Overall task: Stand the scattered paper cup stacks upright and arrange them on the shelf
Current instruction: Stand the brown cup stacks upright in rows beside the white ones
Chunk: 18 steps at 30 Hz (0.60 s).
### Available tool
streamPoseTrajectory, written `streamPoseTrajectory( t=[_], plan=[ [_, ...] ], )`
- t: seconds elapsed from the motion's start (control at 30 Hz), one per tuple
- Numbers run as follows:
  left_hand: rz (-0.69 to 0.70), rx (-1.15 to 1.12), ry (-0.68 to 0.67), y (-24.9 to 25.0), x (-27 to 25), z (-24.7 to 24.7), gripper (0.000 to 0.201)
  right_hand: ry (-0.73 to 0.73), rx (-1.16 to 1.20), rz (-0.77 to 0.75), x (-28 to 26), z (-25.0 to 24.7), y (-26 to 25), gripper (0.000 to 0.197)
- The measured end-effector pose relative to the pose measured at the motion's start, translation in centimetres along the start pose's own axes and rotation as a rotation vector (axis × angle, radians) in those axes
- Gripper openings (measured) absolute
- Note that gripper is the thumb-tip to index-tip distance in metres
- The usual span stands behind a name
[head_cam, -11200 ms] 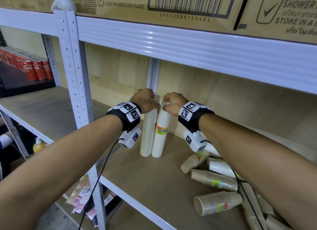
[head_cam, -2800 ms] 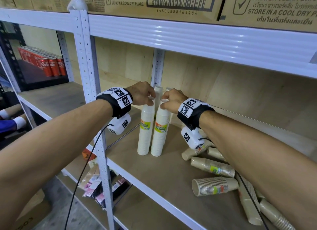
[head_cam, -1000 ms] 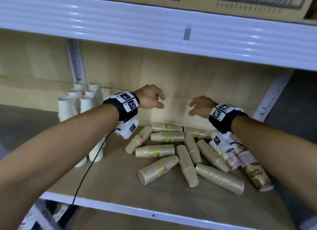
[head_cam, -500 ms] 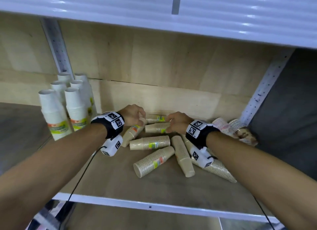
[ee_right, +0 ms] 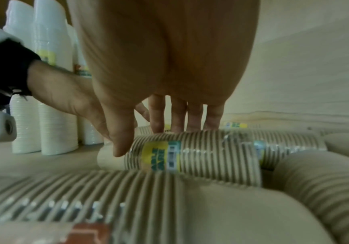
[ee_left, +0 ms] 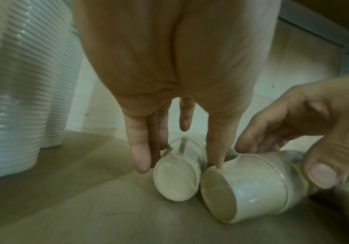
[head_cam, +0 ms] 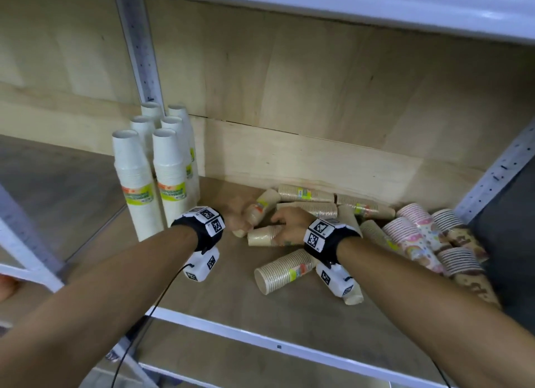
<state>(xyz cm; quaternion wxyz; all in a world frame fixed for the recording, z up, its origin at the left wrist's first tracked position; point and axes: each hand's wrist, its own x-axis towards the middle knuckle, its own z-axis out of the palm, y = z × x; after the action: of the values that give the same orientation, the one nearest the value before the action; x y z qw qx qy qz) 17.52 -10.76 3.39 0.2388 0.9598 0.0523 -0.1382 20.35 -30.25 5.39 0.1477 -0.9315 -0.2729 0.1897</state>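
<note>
Several tan paper cup stacks lie scattered on the wooden shelf (head_cam: 220, 306). My left hand (head_cam: 238, 221) reaches down on a slanted tan stack (head_cam: 262, 204); in the left wrist view the left hand (ee_left: 177, 165) has its fingers on one side and thumb on the other side of that stack's base (ee_left: 175, 176). My right hand (head_cam: 285, 228) grips the neighbouring lying tan stack (head_cam: 262, 237), thumb in front and fingers over the back, as the right hand (ee_right: 152, 137) shows on the labelled stack (ee_right: 200, 153). Several white stacks (head_cam: 136, 185) stand upright at the left.
More tan stacks (head_cam: 286, 269) lie in front of and behind my hands. Pink patterned and brown stacks (head_cam: 417, 237) are heaped at the right by the metal post (head_cam: 498, 170). The plywood back wall (head_cam: 318, 98) is close behind, and the white front rail (head_cam: 260, 340) edges the shelf.
Both hands have dropped lower and closed in on the two leftmost tan stacks. My view has moved closer and tilted down; the white stacks stay upright.
</note>
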Motion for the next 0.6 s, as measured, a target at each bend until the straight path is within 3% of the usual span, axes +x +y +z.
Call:
streamPoseTrajectory(
  t=[0.17, 0.37, 0.6],
  plan=[
    [0.004, -0.037, 0.027, -0.7, 0.0, 0.2, 0.072, -0.018, -0.119, -0.024, 1.2, 1.2, -0.7, 0.071],
    [0.008, -0.062, 0.081, -1.1, -0.6, 0.7, 0.077, -0.041, -0.139, -0.036, 1.6, 1.4, -0.9, 0.066],
    [0.011, 0.011, 0.061, 0.3, -1.3, -1.3, 0.053, 0.014, -0.034, -0.049, 0.9, 0.1, -0.7, 0.049]
  ],
)
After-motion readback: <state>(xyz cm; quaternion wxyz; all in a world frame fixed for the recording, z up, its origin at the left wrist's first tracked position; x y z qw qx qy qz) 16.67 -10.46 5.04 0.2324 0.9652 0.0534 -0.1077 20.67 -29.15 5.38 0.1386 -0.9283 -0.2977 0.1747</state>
